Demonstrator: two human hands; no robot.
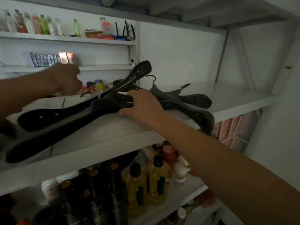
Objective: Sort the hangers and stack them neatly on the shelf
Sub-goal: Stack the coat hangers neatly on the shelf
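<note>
Several black wide-shouldered hangers [56, 127] lie in a loose crossed pile on the white shelf [113, 140]. One hanger arm [139, 70] tilts up above the pile, and others [194, 99] spread out to the right with their hooks pointing back. My right hand [142, 106] lies on the middle of the pile, fingers over the hanger necks and thumb under the front hanger's edge. My left hand [68, 80] is blurred and curled at the back left, close to thin hooks [86, 93]. I cannot tell whether it holds one.
The lower shelf holds yellow oil bottles [155, 181] and dark bottles [97, 184]. Small wall shelves at the back left carry bottles [40, 25], a router [125, 33] and boxes [47, 60]. The shelf's right end [235, 96] is bare, bounded by a white side wall.
</note>
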